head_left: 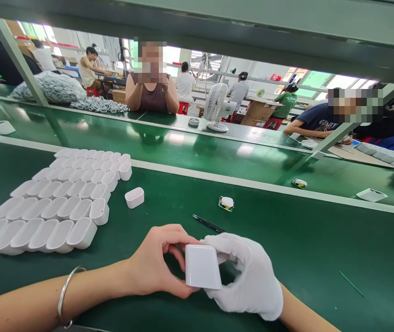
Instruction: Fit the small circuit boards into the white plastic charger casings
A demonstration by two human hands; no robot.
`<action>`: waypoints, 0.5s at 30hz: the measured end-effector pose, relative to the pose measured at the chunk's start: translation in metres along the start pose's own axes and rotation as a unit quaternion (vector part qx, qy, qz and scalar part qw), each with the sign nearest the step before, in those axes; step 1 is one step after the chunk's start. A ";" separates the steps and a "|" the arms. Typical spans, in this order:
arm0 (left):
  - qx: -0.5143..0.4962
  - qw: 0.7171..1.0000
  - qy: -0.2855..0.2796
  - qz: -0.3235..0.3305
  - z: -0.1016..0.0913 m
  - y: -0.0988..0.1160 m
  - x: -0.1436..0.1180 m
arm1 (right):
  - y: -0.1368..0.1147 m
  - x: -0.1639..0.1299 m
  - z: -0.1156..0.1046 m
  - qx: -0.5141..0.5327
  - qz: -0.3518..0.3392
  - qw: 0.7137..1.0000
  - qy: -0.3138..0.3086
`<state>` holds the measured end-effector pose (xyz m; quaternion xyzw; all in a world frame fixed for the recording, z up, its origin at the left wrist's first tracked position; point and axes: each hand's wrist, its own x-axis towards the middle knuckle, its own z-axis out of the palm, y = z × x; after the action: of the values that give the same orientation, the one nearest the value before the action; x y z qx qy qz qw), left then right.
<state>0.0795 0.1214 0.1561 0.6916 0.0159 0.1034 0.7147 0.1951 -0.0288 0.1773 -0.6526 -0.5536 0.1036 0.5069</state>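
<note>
Between both hands I hold a glossy white plastic housing (202, 267) above the green work surface, one smooth face turned up toward me. My left hand (164, 260), bare with a silver bangle at the wrist, grips its left side with thumb and fingers. The right hand (247, 274) wears a white glove and clasps the opposite side. Just beyond the glove lies a pair of black tweezers (208, 223), partly hidden by it. Farther out sits a small circuit board (226, 203) with a white part on top. A single white oval cup (134, 198) stands to the left.
Rows of white oval cups (51, 235) fill the left side. Beyond a pale strip, another circuit board (299, 183) and a white housing (372, 195) lie on the green belt (183, 150). A white fan (216, 106) and a seated co-worker (152, 94) are across. An overhead beam crosses the top.
</note>
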 end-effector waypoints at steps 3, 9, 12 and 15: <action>-0.028 0.997 0.009 -0.069 -0.003 0.002 0.004 | 0.002 0.006 0.000 0.090 0.127 0.987 -0.034; 0.031 0.994 0.000 -0.105 -0.017 -0.005 0.013 | 0.009 0.012 0.006 0.189 0.256 0.947 -0.049; 0.066 0.993 0.021 -0.091 -0.016 -0.009 0.013 | 0.011 0.006 0.013 0.128 0.223 0.966 0.020; 0.071 0.994 0.046 -0.075 -0.010 -0.010 0.013 | 0.014 -0.002 0.019 0.029 0.121 0.990 0.063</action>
<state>0.0921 0.1337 0.1477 0.7317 0.1078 0.0796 0.6683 0.1900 -0.0182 0.1570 -0.7054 -0.4341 0.1389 0.5428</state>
